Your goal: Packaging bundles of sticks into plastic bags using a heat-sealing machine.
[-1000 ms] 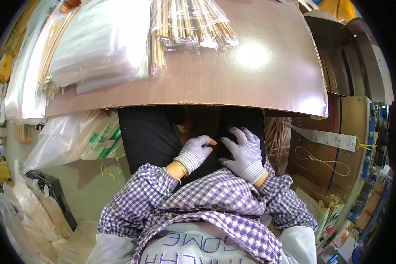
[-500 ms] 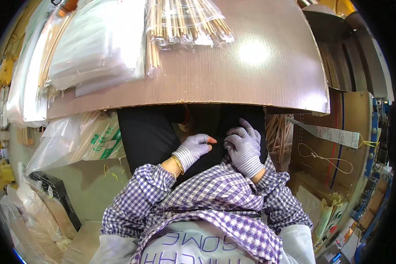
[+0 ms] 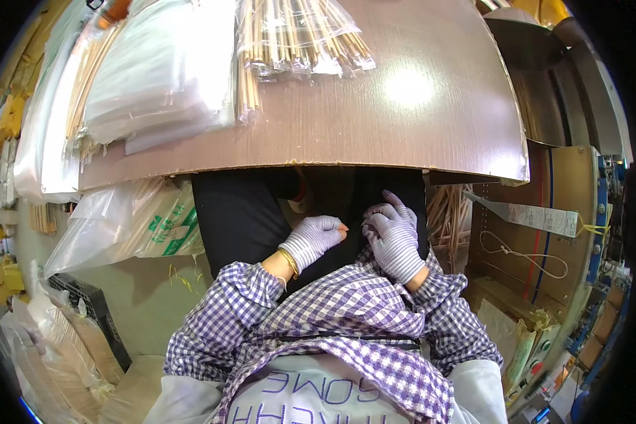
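Two striped knit-gloved hands, left [image 3: 316, 240] loosely curled, right [image 3: 394, 237] flat, seemingly empty on black fabric lap [image 3: 240, 219] under brown woodgrain worktop [image 3: 374, 127].

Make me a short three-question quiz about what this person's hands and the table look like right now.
1. True or false: both hands rest on the tabletop.
2. What lies nearest the far table edge: A) clear packs of thin wooden sticks, B) a stack of plates, C) a row of bottles?
3. What covers both hands?

Key
1. False: the left hand and right hand sit in the lap, below the brown table.
2. A: packs of sticks beside clear plastic bags.
3. Striped knit gloves.
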The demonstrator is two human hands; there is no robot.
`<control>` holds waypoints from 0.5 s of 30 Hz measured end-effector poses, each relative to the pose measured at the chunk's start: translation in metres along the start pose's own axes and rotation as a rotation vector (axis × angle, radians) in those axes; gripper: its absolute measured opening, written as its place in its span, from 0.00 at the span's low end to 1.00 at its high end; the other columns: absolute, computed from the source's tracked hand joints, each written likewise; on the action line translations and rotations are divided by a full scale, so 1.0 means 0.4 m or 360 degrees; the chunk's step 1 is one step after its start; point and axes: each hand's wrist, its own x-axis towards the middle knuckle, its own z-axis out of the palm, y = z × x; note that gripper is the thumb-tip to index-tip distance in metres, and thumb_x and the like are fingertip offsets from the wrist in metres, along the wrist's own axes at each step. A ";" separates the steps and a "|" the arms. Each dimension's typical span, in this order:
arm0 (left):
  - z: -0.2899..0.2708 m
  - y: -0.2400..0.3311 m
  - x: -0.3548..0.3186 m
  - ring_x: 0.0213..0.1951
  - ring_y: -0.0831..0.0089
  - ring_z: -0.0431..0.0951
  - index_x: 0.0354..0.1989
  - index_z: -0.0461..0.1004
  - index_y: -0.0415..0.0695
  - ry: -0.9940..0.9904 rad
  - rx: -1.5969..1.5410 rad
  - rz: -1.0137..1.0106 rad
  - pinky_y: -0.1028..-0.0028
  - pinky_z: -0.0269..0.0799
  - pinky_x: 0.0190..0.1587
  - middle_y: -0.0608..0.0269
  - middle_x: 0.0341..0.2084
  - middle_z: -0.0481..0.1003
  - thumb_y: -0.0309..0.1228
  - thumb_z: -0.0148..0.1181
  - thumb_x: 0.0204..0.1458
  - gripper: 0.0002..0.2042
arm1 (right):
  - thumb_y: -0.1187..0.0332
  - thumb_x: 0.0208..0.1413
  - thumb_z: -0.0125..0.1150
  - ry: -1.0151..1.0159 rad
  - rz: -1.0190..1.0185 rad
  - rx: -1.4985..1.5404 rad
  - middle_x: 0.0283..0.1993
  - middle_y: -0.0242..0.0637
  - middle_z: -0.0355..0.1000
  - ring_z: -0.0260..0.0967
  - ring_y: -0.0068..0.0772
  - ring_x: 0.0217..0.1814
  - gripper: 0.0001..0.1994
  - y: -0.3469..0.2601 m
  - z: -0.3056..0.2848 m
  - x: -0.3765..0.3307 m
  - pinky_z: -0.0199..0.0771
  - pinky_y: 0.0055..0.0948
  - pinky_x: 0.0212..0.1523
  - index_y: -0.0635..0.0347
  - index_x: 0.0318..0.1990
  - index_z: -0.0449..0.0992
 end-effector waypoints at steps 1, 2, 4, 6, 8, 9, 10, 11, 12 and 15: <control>-0.001 -0.001 0.000 0.37 0.70 0.75 0.33 0.77 0.39 -0.0002 0.0000 0.0002 0.75 0.69 0.42 0.59 0.31 0.77 0.32 0.59 0.45 0.10 | 0.69 0.40 0.61 0.0001 -0.0005 -0.0002 0.42 0.35 0.71 0.56 0.43 0.62 0.08 0.000 0.000 0.000 0.53 0.42 0.58 0.57 0.32 0.78; -0.003 -0.002 -0.001 0.32 0.73 0.75 0.35 0.76 0.38 0.0015 -0.0029 -0.0022 0.77 0.69 0.37 0.61 0.29 0.76 0.32 0.59 0.47 0.10 | 0.69 0.40 0.61 0.0001 -0.0010 -0.0004 0.42 0.35 0.71 0.56 0.43 0.61 0.09 0.000 0.000 0.000 0.53 0.42 0.58 0.57 0.32 0.78; -0.011 0.006 -0.001 0.28 0.75 0.74 0.36 0.75 0.38 0.0031 -0.0054 -0.0055 0.78 0.69 0.32 0.62 0.26 0.76 0.32 0.59 0.48 0.11 | 0.69 0.40 0.61 -0.0002 -0.0010 0.0000 0.42 0.35 0.71 0.56 0.43 0.61 0.09 -0.002 0.001 0.003 0.53 0.42 0.58 0.56 0.33 0.77; -0.019 0.021 -0.003 0.24 0.75 0.74 0.38 0.73 0.37 -0.0131 -0.0641 -0.0555 0.80 0.69 0.26 0.59 0.24 0.74 0.30 0.57 0.50 0.10 | 0.69 0.40 0.60 -0.0003 -0.0009 -0.0002 0.42 0.35 0.71 0.56 0.44 0.61 0.10 -0.004 0.002 0.006 0.53 0.42 0.57 0.56 0.33 0.77; -0.011 0.033 -0.009 0.22 0.75 0.74 0.39 0.72 0.36 -0.0113 -0.0613 -0.0485 0.80 0.69 0.24 0.59 0.22 0.74 0.29 0.56 0.51 0.10 | 0.69 0.40 0.61 -0.0021 -0.0010 0.0007 0.43 0.35 0.71 0.56 0.43 0.61 0.10 -0.004 0.001 0.007 0.53 0.42 0.57 0.56 0.34 0.77; -0.009 0.036 -0.012 0.21 0.74 0.73 0.40 0.71 0.36 -0.0086 -0.0586 -0.0415 0.80 0.70 0.23 0.59 0.21 0.74 0.28 0.55 0.51 0.10 | 0.69 0.40 0.61 -0.0021 -0.0012 0.0007 0.43 0.35 0.71 0.56 0.43 0.61 0.10 -0.005 0.000 0.008 0.53 0.42 0.57 0.56 0.34 0.77; -0.011 0.030 -0.010 0.21 0.74 0.73 0.40 0.71 0.36 -0.0084 -0.0586 -0.0414 0.80 0.70 0.23 0.59 0.21 0.74 0.28 0.55 0.51 0.10 | 0.69 0.40 0.61 -0.0030 -0.0009 0.0002 0.43 0.35 0.71 0.56 0.43 0.61 0.10 -0.007 -0.001 0.009 0.53 0.42 0.57 0.56 0.34 0.77; -0.013 0.020 -0.007 0.21 0.74 0.73 0.40 0.71 0.36 -0.0111 -0.0637 -0.0421 0.79 0.71 0.23 0.59 0.20 0.73 0.29 0.55 0.51 0.11 | 0.69 0.40 0.61 -0.0039 -0.0006 -0.0003 0.43 0.35 0.71 0.56 0.43 0.61 0.10 -0.009 -0.002 0.010 0.53 0.42 0.57 0.56 0.34 0.77; -0.015 0.015 -0.005 0.21 0.74 0.73 0.40 0.71 0.35 -0.0140 -0.0689 -0.0429 0.79 0.71 0.23 0.60 0.20 0.73 0.29 0.56 0.51 0.11 | 0.69 0.40 0.61 -0.0039 -0.0006 -0.0003 0.43 0.35 0.71 0.56 0.43 0.61 0.10 -0.008 -0.002 0.010 0.53 0.42 0.57 0.56 0.34 0.77; -0.018 0.010 -0.003 0.21 0.75 0.73 0.38 0.72 0.37 -0.0160 -0.0793 -0.0439 0.79 0.70 0.22 0.61 0.19 0.73 0.31 0.56 0.51 0.11 | 0.69 0.40 0.61 -0.0053 -0.0013 -0.0032 0.43 0.35 0.71 0.56 0.42 0.61 0.10 -0.008 -0.001 0.011 0.54 0.42 0.57 0.56 0.34 0.77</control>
